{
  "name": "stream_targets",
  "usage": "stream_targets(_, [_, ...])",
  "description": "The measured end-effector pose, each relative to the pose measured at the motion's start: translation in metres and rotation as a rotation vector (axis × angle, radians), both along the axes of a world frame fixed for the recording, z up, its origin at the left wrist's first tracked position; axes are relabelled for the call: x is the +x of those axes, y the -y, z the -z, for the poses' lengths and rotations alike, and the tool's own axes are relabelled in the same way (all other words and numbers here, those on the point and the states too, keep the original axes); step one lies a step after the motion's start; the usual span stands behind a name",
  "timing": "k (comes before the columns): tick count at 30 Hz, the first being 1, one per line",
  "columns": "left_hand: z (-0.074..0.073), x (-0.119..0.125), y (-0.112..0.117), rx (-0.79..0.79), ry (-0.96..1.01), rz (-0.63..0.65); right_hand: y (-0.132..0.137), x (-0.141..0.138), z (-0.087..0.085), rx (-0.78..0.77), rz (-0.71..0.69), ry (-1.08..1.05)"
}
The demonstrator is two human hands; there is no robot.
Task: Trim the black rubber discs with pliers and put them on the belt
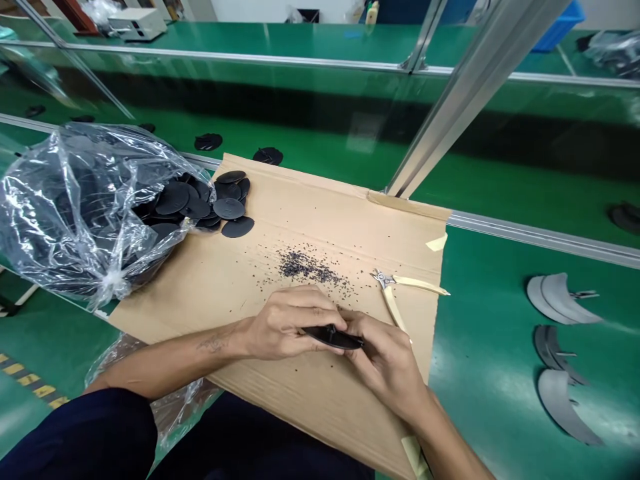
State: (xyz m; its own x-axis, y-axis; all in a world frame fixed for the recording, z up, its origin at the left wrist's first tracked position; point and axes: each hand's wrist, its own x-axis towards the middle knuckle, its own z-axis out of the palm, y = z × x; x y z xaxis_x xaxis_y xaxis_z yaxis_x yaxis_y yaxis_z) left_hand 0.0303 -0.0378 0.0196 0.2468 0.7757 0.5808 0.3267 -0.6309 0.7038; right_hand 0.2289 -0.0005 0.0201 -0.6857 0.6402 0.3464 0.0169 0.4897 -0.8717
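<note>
Between my two hands is a black plastic disc (333, 337), tilted so that its edge faces me. My left hand (295, 323) grips its left side, fingers above and thumb below. On the other side, my right hand (383, 353) pinches the disc's right edge. Part of the disc is hidden by my fingers. Just beyond my hands, a scatter of small black plastic bits (305, 265) lies on the cardboard sheet (320, 213). Cutting pliers with pale yellow handles (395, 303) rest spread apart on the cardboard, right of the bits.
A clear plastic bag (75, 213) at the left spills black discs (229, 209) onto the cardboard. Curved grey pieces (563, 298) lie on the green table (480, 373) at the right. A metal frame post (465, 100) rises behind the cardboard, beside clear panels.
</note>
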Motion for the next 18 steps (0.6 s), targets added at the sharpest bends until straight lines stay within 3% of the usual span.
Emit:
stream_targets(7, [-0.0030, -0.0024, -0.0026, -0.042, -0.029, 0.086, -0.0033, 0.0037, 0.0056, 0.025, 0.013, 0.035])
stream_targets(14, [-0.0015, -0.0006, 0.0005, -0.041, 0.016, 0.016, -0.0013, -0.0007, -0.0028, -0.053, -0.024, -0.007])
stream_targets(18, [-0.0056, -0.0053, -0.0015, -0.206, 0.130, 0.159, -0.0009, 0.0008, -0.0032, -0.082, 0.006, -0.033])
